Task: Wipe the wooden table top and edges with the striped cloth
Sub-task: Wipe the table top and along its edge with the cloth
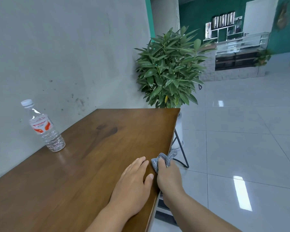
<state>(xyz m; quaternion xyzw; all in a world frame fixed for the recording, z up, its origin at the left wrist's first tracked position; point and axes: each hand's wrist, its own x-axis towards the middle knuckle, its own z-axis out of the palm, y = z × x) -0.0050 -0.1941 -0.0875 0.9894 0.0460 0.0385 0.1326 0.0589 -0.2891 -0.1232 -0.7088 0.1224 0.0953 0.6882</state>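
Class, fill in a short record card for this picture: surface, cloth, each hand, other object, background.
surface: wooden table
cloth: striped cloth, bunched at the table's right edge
right hand: right hand grips the cloth against the edge
left hand: left hand rests flat on the top
other object: water bottle, upright near the wall
background: potted plant beyond the far end

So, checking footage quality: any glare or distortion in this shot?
Head view: bright glare patches on the floor tiles, a soft sheen on the table by the bottle; wide-angle lens bows the table's edge; both hands look sharp.
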